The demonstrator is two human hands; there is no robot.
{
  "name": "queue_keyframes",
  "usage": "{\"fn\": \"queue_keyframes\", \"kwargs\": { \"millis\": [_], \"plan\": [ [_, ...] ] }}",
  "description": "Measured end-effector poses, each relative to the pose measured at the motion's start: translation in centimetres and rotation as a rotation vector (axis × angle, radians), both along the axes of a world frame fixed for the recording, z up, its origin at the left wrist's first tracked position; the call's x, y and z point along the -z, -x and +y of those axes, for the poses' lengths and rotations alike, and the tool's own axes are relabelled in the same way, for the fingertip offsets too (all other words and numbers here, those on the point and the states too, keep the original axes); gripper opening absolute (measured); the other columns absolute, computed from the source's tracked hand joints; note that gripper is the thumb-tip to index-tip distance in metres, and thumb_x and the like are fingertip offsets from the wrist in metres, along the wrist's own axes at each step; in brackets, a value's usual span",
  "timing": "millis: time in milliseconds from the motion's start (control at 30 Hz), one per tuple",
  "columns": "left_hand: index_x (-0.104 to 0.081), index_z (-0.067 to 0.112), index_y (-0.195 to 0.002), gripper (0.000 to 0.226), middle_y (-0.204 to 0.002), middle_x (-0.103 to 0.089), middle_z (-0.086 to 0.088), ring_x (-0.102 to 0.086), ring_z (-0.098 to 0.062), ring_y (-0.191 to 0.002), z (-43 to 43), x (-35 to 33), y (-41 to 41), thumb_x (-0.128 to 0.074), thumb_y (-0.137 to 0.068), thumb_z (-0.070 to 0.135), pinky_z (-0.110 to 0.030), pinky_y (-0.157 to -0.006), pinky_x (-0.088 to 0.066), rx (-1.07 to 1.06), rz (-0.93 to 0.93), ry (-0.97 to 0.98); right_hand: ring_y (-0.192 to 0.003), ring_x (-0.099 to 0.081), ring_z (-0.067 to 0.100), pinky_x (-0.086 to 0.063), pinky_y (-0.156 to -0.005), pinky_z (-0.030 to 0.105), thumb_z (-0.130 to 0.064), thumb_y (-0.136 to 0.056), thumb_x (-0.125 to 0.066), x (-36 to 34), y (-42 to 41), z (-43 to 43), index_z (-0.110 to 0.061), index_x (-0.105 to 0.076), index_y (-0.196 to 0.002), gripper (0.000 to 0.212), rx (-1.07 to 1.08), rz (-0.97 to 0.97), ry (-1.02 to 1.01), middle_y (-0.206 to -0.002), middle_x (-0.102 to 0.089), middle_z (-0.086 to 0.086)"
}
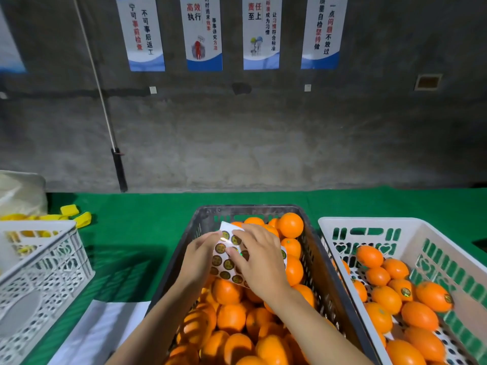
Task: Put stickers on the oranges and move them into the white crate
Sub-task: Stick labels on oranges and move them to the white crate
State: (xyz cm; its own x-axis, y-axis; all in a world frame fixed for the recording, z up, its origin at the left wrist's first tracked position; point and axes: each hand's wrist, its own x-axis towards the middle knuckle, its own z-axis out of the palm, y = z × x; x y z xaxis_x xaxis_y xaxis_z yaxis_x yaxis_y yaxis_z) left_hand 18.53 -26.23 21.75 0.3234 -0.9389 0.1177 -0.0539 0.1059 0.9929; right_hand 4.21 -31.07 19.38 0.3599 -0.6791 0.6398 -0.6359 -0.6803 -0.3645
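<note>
A dark crate (325,262) in the middle is full of oranges (231,316). Above it my left hand (199,258) holds a white sticker sheet (226,262) with round gold-and-green stickers. My right hand (259,262) lies over the sheet, its thumb and fingertips pinching at a sticker near the sheet's middle. To the right stands the white crate (350,223), which holds several oranges (387,299); two of them show stickers, one being the orange (434,296) by the right wall.
Everything sits on a green-covered table (131,233). Another white crate (44,270) stands at the left, with yellow items (69,209) and a plastic bag (21,193) behind it. White paper (100,330) lies at the front left. A grey wall with posters rises behind.
</note>
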Motion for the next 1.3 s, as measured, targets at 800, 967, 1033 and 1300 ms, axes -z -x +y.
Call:
{"fn": "queue_keyframes", "kwargs": {
  "millis": [800, 967, 1033, 1300],
  "plan": [
    [-0.047, 0.038, -0.138, 0.038, -0.104, -0.074, 0.006, -0.070, -0.010, -0.085, -0.2, 1.7, 0.3, -0.050, -0.101, 0.039, -0.038, -0.075, -0.058, -0.166, -0.848, 0.092, -0.088, -0.068, 0.015, -0.050, -0.081, 0.030, -0.037, -0.096, -0.062, -0.4, 0.4, 0.0, -0.024, -0.069, -0.121, 0.029, 0.008, -0.091, -0.026, -0.098, -0.076, -0.006],
    [-0.061, 0.034, -0.116, 0.020, -0.085, -0.075, 0.007, -0.069, -0.003, -0.071, -0.4, 1.8, 0.2, -0.050, -0.100, 0.041, -0.036, -0.065, -0.059, -0.190, -0.835, 0.077, -0.087, -0.068, 0.011, -0.055, -0.072, 0.034, -0.040, -0.098, -0.059, -0.4, 0.6, -0.3, -0.025, -0.070, -0.111, 0.023, -0.022, -0.141, -0.103, -0.096, -0.074, -0.007],
    [-0.060, 0.037, -0.111, 0.016, -0.083, -0.075, 0.006, -0.070, -0.004, -0.070, -0.4, 1.8, 0.2, -0.051, -0.100, 0.043, -0.036, -0.064, -0.059, -0.184, -0.836, 0.065, -0.085, -0.067, 0.011, -0.054, -0.069, 0.033, -0.041, -0.098, -0.058, -0.3, 0.6, -0.4, -0.025, -0.069, -0.108, 0.021, -0.019, -0.144, -0.117, -0.094, -0.074, -0.007],
    [-0.057, 0.045, -0.083, 0.016, -0.071, -0.072, 0.015, -0.068, 0.003, -0.064, -0.5, 1.6, 0.4, -0.050, -0.097, 0.045, -0.035, -0.062, -0.061, -0.183, -0.681, 0.012, -0.086, -0.057, 0.003, -0.046, -0.066, 0.015, -0.031, -0.101, -0.056, -0.3, 0.5, -0.2, -0.027, -0.070, -0.100, 0.015, -0.019, -0.205, -0.113, -0.097, -0.064, -0.014]
  ]
}}
